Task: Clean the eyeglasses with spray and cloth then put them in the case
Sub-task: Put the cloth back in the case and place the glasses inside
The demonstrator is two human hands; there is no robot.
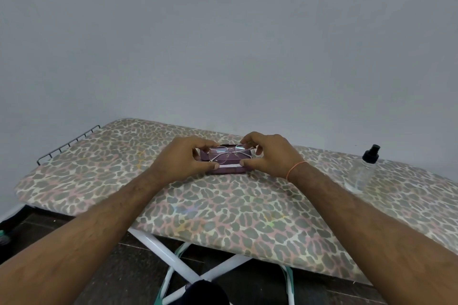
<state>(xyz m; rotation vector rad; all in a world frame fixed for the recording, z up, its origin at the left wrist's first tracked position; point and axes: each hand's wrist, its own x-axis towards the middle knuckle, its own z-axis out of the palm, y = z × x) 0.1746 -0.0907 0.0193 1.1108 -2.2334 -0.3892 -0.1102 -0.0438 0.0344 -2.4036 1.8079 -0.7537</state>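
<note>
Thin-framed eyeglasses (pixel 230 154) are held between both hands just above an open purple case (pixel 229 170) on the ironing board. My left hand (pixel 183 159) pinches the left end of the frame. My right hand (pixel 269 153) pinches the right end. A pale strip, perhaps the cloth (pixel 229 166), shows inside the case under the glasses. A clear spray bottle (pixel 362 173) with a black nozzle lies on the board far to the right.
The ironing board (pixel 223 218) has a leopard-print cover and white crossed legs (pixel 183 267). A dark wire rack (pixel 67 145) sticks out at its left end. A plain wall stands behind, dark floor below.
</note>
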